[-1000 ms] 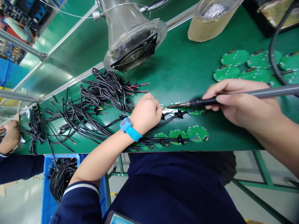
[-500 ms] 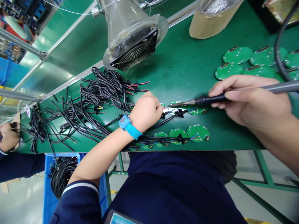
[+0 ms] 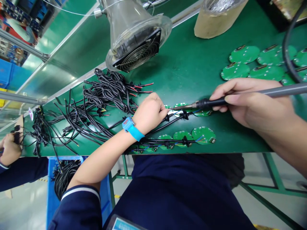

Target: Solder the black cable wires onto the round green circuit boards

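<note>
My right hand grips a soldering iron by its dark handle, the metal tip pointing left. The tip lies over a row of green round circuit boards in the middle of the table, close to the fingers of my left hand. Those left fingers are pinched together at the boards; what they hold is too small to make out. A blue strap is around my left wrist. Black cables run beneath that hand to the boards. Nearer the table edge lie more boards with cables across them.
Bundles of black cables cover the left side. A fan in a clear hood hangs above. Further boards and a tan container are at the back right. Another person's hand is at far left, near a blue bin.
My right hand and the iron have shifted slightly left. My left hand has barely moved, its fingertips a little further right. The other person's hand has moved slightly right.
</note>
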Action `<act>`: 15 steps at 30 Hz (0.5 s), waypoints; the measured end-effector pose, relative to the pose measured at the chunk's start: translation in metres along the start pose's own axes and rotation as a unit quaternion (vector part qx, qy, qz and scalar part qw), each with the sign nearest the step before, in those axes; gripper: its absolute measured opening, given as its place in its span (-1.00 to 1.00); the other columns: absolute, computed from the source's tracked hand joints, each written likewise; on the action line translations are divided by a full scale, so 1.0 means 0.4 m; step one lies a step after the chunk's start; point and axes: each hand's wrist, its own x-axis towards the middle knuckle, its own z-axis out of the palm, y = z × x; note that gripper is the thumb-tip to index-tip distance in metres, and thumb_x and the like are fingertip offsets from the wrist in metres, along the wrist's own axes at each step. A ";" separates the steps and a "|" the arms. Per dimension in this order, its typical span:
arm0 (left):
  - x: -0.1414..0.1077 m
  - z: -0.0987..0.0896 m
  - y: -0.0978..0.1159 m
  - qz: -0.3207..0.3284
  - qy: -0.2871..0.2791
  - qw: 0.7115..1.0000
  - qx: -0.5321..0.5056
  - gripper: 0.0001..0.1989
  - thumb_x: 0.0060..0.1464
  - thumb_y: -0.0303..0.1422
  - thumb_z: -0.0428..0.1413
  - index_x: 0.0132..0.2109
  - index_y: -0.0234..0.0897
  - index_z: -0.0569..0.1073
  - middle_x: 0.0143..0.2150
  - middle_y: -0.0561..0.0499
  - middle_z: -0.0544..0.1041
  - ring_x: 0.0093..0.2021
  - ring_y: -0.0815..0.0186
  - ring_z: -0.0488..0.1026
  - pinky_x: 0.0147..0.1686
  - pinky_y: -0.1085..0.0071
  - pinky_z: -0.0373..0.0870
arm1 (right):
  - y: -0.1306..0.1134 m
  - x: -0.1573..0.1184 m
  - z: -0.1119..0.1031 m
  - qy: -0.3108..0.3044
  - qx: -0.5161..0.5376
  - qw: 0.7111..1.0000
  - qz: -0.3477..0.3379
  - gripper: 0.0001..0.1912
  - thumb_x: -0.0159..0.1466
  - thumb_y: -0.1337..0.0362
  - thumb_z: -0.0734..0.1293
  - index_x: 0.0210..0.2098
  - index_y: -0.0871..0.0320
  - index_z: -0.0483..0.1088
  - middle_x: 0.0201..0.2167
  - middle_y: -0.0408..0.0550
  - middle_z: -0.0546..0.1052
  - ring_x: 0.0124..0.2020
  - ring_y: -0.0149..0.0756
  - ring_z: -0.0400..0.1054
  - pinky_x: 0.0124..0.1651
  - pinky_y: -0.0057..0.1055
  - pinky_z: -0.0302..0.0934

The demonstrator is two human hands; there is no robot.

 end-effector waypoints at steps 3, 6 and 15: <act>-0.005 0.002 0.002 0.004 0.010 1.000 -0.009 -0.82 0.04 -0.48 0.13 -0.51 -0.37 0.44 -0.38 -0.06 0.41 -0.31 0.31 0.36 -0.27 0.37 0.37 | 0.000 -0.001 0.001 -0.001 -0.009 1.000 -0.003 -0.87 -0.17 0.27 0.27 -0.60 0.17 0.40 -0.68 -0.10 0.38 -0.65 -0.39 0.22 -0.65 -0.44 0.01; -0.006 0.004 0.003 0.007 0.008 1.000 -0.009 -0.83 0.04 -0.49 0.12 -0.51 -0.37 0.44 -0.39 -0.05 0.41 -0.29 0.30 0.37 -0.25 0.36 0.37 | -0.003 -0.001 0.002 0.002 0.000 1.000 -0.001 -0.88 -0.18 0.28 0.26 -0.61 0.17 0.39 -0.68 -0.09 0.37 -0.66 -0.39 0.21 -0.66 -0.43 0.00; 0.003 0.003 0.009 -0.003 -0.001 1.000 0.007 -0.78 0.03 -0.48 0.13 -0.56 -0.35 0.42 -0.44 -0.05 0.40 -0.29 0.27 0.39 -0.25 0.33 0.38 | -0.010 0.002 0.000 0.078 0.063 0.995 -0.018 -0.90 -0.18 0.32 0.25 -0.61 0.15 0.37 -0.66 -0.08 0.36 -0.68 -0.38 0.20 -0.67 -0.42 -0.05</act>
